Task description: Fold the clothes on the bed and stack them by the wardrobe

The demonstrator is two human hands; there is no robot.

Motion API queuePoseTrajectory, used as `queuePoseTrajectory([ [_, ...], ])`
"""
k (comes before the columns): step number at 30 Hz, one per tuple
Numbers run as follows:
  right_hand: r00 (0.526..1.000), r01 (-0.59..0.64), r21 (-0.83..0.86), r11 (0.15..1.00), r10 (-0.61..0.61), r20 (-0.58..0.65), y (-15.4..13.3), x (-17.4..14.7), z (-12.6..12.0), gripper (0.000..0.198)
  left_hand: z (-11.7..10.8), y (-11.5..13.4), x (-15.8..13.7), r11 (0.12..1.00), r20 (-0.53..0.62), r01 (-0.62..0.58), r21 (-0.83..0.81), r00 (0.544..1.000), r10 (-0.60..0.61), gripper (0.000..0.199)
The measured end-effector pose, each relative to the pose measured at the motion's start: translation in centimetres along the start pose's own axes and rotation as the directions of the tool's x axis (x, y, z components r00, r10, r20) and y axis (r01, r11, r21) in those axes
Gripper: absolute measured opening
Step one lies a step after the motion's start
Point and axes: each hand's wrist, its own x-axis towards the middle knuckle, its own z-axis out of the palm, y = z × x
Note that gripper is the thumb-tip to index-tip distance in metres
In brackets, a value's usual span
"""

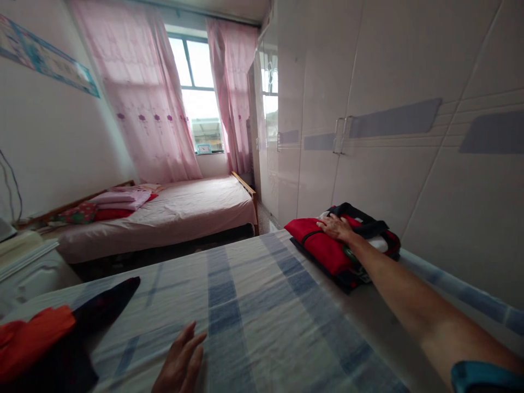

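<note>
My right hand (336, 227) rests on a stack of folded clothes at the far right of the bed, its fingers spread over the top. A red garment with a black stripe (321, 248) faces me, and dark and white cloth (370, 226) lies behind and beside it. Low in the middle of the view, my left hand (182, 360) is just over the striped bedsheet (262, 305), fingers stretched out and holding nothing. Left of it lie an orange garment (36, 338) and a dark garment (102, 303), loosely heaped.
A tall white wardrobe (388, 71) runs along the right side, close to the bed. Across the room stands a second bed (196, 202) with folded bedding (123, 199) on it. Pink curtains (135, 93) frame the window. A white cabinet (36, 273) stands at the left.
</note>
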Motion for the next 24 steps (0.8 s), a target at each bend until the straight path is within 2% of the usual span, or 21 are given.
queuePoseTrajectory([
  [3,0.998,0.01,-0.041,0.999,-0.013,-0.054,-0.8,-0.9,-1.3,0.046,-0.1,1.7,-0.1,0.999,-0.032,0.044,-0.001,0.999,-0.044,0.043],
  [7,0.978,0.089,-0.071,0.994,-0.101,-0.184,-4.4,-3.9,-2.4,0.052,-0.3,3.3,0.0,0.998,-0.062,0.068,-0.007,0.996,-0.068,0.048],
  [10,0.942,0.24,-0.063,0.969,-0.248,-0.227,-8.3,-8.5,-2.1,0.053,-0.3,3.7,0.0,0.997,-0.07,0.074,-0.009,0.995,-0.075,0.046],
  [11,0.913,0.341,-0.032,0.94,-0.339,-0.228,-9.7,-10.4,-1.8,0.052,-0.3,3.8,0.0,0.997,-0.073,0.072,-0.009,0.995,-0.072,0.045],
  [12,0.88,0.437,0.012,0.899,-0.425,-0.211,-11.0,-12.5,-1.4,0.05,-0.4,3.9,0.0,0.998,-0.076,0.067,-0.009,0.995,-0.067,0.044],
  [14,0.833,0.549,0.109,0.829,-0.531,-0.157,-13.5,-16.7,-0.4,0.049,-0.4,4.1,0.1,0.999,-0.079,0.054,-0.006,0.995,-0.055,0.042],
  [18,0.756,0.642,0.245,0.727,-0.654,-0.038,-16.5,-23.4,2.4,0.049,-0.8,5.3,0.0,0.998,-0.088,0.062,-0.001,0.994,-0.062,0.037],
  [21,0.734,0.671,0.215,0.71,-0.677,-0.054,-16.7,-25.5,5.6,0.048,-1.0,6.5,-0.4,0.997,-0.093,0.077,0.0,0.993,-0.077,0.034],
  [24,0.702,0.712,0.121,0.691,-0.701,-0.125,-16.0,-24.7,9.1,0.048,-1.0,6.9,-0.4,0.999,-0.113,0.051,0.005,0.992,-0.05,0.03],
])
